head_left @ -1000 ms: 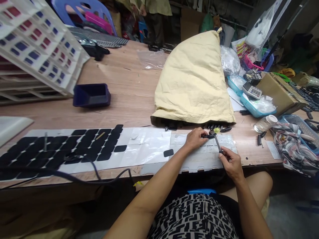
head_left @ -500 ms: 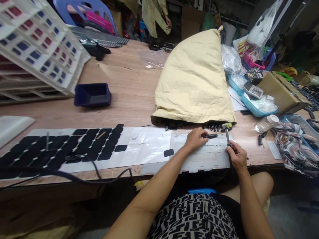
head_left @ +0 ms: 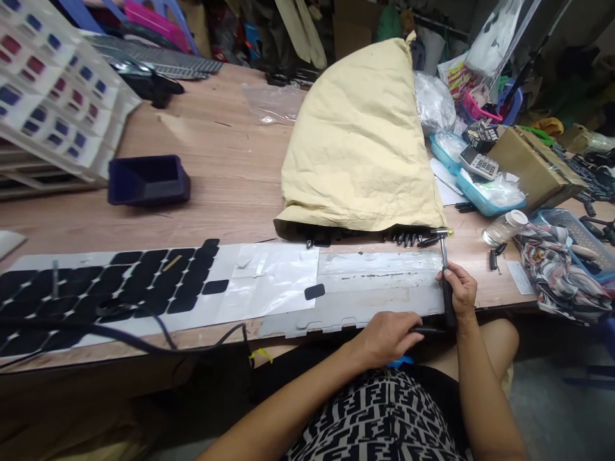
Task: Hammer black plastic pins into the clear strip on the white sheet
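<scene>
My right hand [head_left: 459, 289] is closed around the black handle of a small hammer [head_left: 442, 251], whose metal head lies near the table at the right end of a grey metal plate [head_left: 379, 282]. My left hand [head_left: 391, 336] is below the table's front edge, above my lap, pinching a thin black part [head_left: 427, 330]. A row of similar small black parts [head_left: 408, 239] pokes out from under a tan cloth sack [head_left: 360, 141] just behind the plate.
A long white sheet [head_left: 269, 282] carrying several black pads [head_left: 139, 282] runs left along the table edge, crossed by a black cable [head_left: 144, 333]. A dark blue tray [head_left: 147, 180], white stacked racks [head_left: 52, 96], blue baskets [head_left: 480, 192], a cardboard box [head_left: 533, 166] and a bottle [head_left: 504, 228] surround the work spot.
My left hand pulled the black part off the plate and down past the table edge. The hammer swung away to the right, its head now resting near the sack's corner.
</scene>
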`<state>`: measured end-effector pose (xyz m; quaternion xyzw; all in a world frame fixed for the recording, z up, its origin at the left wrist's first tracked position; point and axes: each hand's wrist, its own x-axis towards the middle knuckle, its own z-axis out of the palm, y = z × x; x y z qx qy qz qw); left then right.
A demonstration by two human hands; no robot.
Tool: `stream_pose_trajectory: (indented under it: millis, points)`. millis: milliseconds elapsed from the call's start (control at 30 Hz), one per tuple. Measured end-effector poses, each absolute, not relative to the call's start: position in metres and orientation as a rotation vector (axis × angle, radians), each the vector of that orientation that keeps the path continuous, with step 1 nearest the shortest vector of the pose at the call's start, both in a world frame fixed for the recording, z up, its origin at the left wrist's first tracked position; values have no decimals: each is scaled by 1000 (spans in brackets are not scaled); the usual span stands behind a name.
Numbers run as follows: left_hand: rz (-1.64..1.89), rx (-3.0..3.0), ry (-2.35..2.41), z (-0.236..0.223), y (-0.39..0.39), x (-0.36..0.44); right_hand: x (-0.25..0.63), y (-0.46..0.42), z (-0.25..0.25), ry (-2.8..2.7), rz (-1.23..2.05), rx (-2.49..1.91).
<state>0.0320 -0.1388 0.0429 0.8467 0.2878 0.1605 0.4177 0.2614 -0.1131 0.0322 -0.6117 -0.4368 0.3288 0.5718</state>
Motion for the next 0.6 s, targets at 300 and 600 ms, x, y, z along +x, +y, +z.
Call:
stream_pose_trajectory:
  millis: [300, 600]
  points:
    - [-5, 2435, 959, 31, -162, 37, 260, -114, 29, -1038, 785, -1423]
    - [182, 2645, 1117, -16, -179, 37, 259, -116, 30, -1119, 729, -1445]
